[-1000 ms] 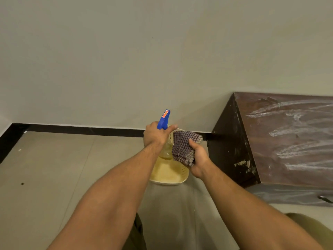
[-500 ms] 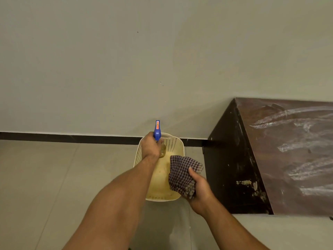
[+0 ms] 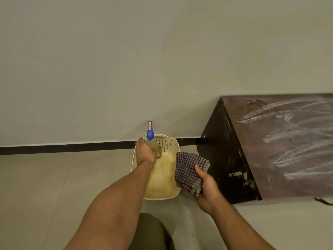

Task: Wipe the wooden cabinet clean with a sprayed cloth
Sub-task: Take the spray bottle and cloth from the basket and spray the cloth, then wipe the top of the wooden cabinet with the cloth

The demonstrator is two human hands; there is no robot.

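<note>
My left hand (image 3: 145, 152) grips a spray bottle (image 3: 150, 132) with a blue nozzle, holding it upright inside a cream perforated basket (image 3: 171, 143) on the floor. My right hand (image 3: 205, 184) holds a folded checked cloth (image 3: 189, 170) over the basket's right edge. The dark wooden cabinet (image 3: 281, 145) stands to the right against the wall. Its top carries white smeared streaks, and its dark side panel has pale chipped spots.
A grey tiled floor (image 3: 54, 186) spreads to the left and front. A plain wall with a black skirting strip (image 3: 72, 147) runs behind the basket. A dark metal handle (image 3: 323, 201) shows at the cabinet's front edge. My knee (image 3: 151, 231) is below.
My left hand has lowered the spray bottle from in front of the cloth down into the basket. My right hand has drawn the cloth to the right, away from the bottle.
</note>
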